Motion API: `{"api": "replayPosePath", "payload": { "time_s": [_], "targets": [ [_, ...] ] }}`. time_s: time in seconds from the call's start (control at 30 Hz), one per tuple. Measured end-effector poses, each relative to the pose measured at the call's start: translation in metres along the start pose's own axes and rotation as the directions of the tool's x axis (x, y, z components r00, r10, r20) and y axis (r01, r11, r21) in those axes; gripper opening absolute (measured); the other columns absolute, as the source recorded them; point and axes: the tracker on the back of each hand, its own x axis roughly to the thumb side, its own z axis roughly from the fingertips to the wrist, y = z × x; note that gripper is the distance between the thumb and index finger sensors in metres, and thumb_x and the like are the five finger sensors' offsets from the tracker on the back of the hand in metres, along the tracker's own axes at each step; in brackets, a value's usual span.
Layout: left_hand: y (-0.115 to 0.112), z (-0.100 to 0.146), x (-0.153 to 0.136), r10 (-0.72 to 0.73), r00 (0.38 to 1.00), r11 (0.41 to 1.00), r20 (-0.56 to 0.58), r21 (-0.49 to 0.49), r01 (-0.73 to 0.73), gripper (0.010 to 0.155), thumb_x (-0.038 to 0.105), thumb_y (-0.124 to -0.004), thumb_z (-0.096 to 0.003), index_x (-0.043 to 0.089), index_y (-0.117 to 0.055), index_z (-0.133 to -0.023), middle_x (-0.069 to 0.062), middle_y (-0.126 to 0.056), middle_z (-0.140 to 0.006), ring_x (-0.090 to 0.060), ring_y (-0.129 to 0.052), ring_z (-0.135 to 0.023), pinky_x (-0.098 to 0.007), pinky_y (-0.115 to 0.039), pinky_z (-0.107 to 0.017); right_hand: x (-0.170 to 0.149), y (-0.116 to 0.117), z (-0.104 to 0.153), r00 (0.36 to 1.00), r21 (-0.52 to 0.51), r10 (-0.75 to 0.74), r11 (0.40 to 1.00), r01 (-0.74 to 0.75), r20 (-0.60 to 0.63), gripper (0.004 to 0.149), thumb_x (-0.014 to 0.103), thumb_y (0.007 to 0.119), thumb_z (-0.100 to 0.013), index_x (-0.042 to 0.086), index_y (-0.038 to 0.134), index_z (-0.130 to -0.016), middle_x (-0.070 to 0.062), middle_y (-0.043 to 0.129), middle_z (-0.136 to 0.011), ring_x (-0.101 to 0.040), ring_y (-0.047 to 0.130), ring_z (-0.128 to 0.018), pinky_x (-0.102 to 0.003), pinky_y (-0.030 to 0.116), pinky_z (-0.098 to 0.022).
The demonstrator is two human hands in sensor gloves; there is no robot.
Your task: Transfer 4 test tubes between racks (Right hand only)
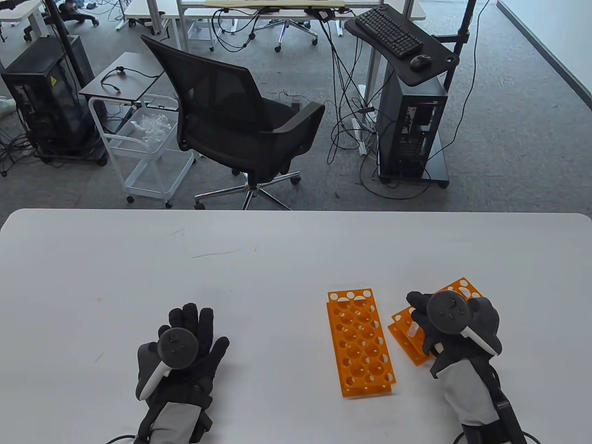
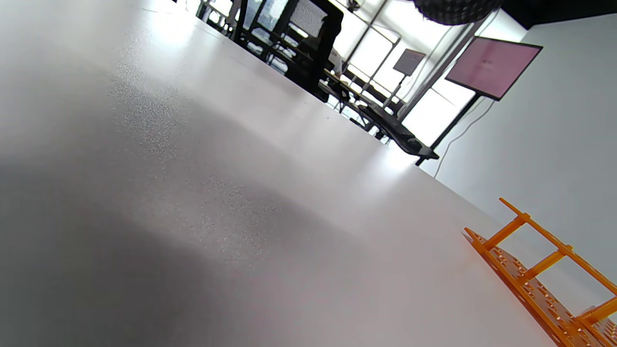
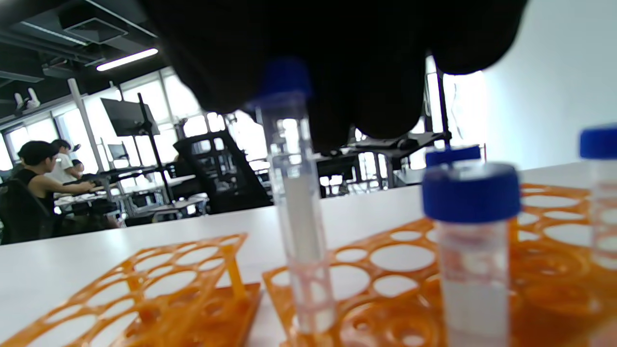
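Two orange tube racks lie on the white table. The left rack (image 1: 360, 342) holds no tubes; it also shows in the right wrist view (image 3: 159, 284) and the left wrist view (image 2: 544, 284). The right rack (image 1: 409, 335) is partly under my right hand (image 1: 423, 319). My right hand grips the blue cap of a clear test tube (image 3: 301, 212) whose lower end sits in a hole of the right rack (image 3: 385, 274). Other blue-capped tubes (image 3: 472, 250) stand in that rack close by. My left hand (image 1: 185, 342) rests flat and empty on the table.
The table's far edge (image 1: 296, 211) lies well beyond the racks. An office chair (image 1: 236, 120) and a computer cart (image 1: 409, 120) stand on the floor beyond it.
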Motion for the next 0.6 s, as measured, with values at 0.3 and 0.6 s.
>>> {"api": "replayPosePath", "payload": {
  "time_s": [0.3,0.6],
  "targets": [
    [0.000,0.000,0.000,-0.001,1.000,1.000,0.000,-0.002,0.001,0.071,0.065,-0.049,-0.0576,0.048,-0.006,-0.111,0.020,0.015,-0.114,-0.005,0.029,-0.100,-0.037,0.020,-0.073,0.000,0.007,-0.003,1.000,0.057,0.027,0.998,-0.027,-0.004,0.046,0.024,0.084,-0.044,0.015,0.084,-0.089,-0.015,0.094,-0.086,-0.044,0.086,-0.076,-0.064,0.064,-0.058],
    [0.000,0.000,0.000,-0.001,1.000,1.000,0.000,-0.002,0.001,0.071,0.065,-0.049,-0.0575,0.048,-0.006,-0.111,0.020,0.015,-0.114,-0.005,0.029,-0.100,-0.037,0.020,-0.073,0.001,0.014,-0.005,0.998,0.096,0.059,0.994,-0.058,-0.006,0.046,0.023,0.085,-0.043,0.016,0.085,-0.089,-0.015,0.094,-0.086,-0.044,0.085,-0.078,-0.065,0.064,-0.058]
  ]
}}
